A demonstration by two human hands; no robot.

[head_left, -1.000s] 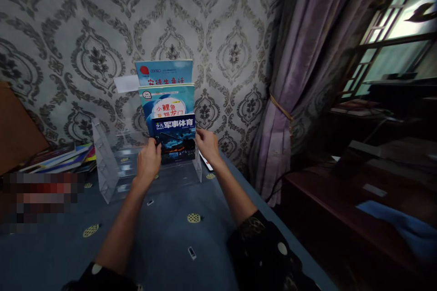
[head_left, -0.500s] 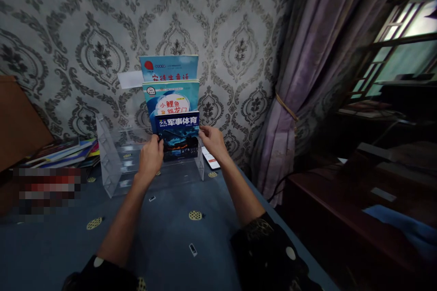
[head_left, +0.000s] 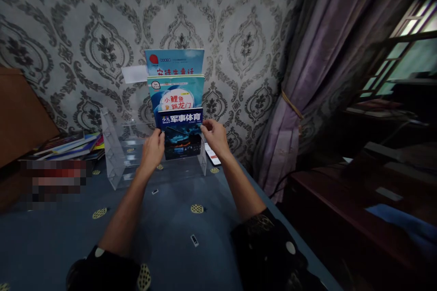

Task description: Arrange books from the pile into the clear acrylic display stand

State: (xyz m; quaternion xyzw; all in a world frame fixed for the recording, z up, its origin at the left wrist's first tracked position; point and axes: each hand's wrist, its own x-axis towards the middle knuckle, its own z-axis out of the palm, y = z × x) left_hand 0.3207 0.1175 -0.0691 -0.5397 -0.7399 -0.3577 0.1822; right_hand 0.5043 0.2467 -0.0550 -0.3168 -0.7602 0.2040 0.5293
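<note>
A dark blue book (head_left: 180, 134) with white lettering stands upright in the front of a clear acrylic book rack (head_left: 112, 159). My left hand (head_left: 152, 148) pinches its left edge, and my right hand (head_left: 215, 135) grips its right edge near the upper corner. Behind it, a teal book (head_left: 175, 86) rises one step higher. Farther back and higher still is a light blue book (head_left: 175, 60) with red characters. The dark book hides the lower parts of both. My fingertips behind its edges are partly out of sight.
A phone (head_left: 213, 154) lies behind the rack's right side. Stacked books (head_left: 68, 145) and a brown box (head_left: 25, 118) are on the left. A white card (head_left: 134, 74) sticks up beside the books. The blue tablecloth (head_left: 170, 227) ends at a diagonal edge, near a purple curtain (head_left: 303, 91).
The view has shifted slightly, so the rack and books appear a little higher and to the right. Both hands keep hold of the dark blue book's edges.
</note>
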